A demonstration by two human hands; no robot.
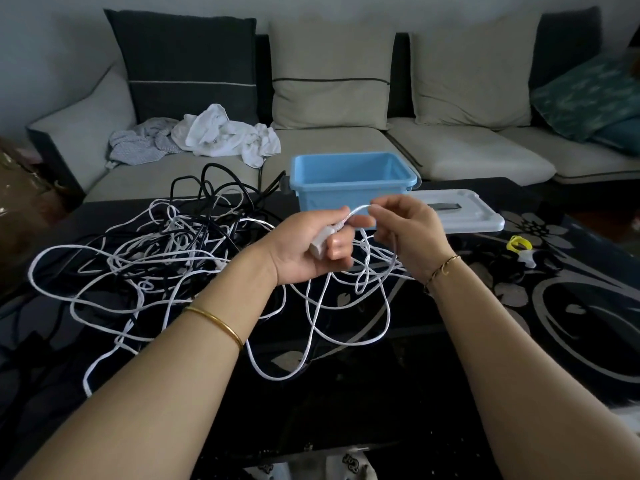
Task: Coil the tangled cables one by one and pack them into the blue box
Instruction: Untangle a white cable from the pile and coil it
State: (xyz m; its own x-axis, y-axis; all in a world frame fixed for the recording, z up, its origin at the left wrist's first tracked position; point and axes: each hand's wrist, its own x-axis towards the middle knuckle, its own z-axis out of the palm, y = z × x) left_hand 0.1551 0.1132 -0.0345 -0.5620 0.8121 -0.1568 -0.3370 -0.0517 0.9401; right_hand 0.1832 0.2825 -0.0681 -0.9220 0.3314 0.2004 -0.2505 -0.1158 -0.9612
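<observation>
- Hazard, snagging: the white cable drops from the hands into loops that cross other white strands and the black cables. A firm pull would probably tighten a knot in the tangle rather than free the length.
- Hazard, dragging: the heap lies near the blue box. A hard tug could slide the whole heap across the table or bump the box.
- Hazard, wrong strand: several white strands look alike where they overlap, so the one being traced could easily be lost at a crossing.
- Hazard, loose coil: the cable looks thin and limp, so finished turns may slip apart unless they are held firmly.
- Item, white cable: thin, pale and round in section, ending in a blocky white plug. Its total length cannot be told, since it merges with the heap.
- Left hand: the fingers curl round the plug and the thumb lies along the top.
- Right hand: the thumb and forefinger pinch the cable just beyond the plug. The other fingers are loosely bent.
- Location: the held end is raised above the table, in front of the blue box. The remainder lies on the table below and to the left of the hands.
- Blue box: open, with no cable visible inside. Its lid lies flat just beside it.
- Progress, as judged: first cable in hand, coiling not yet begun.
</observation>
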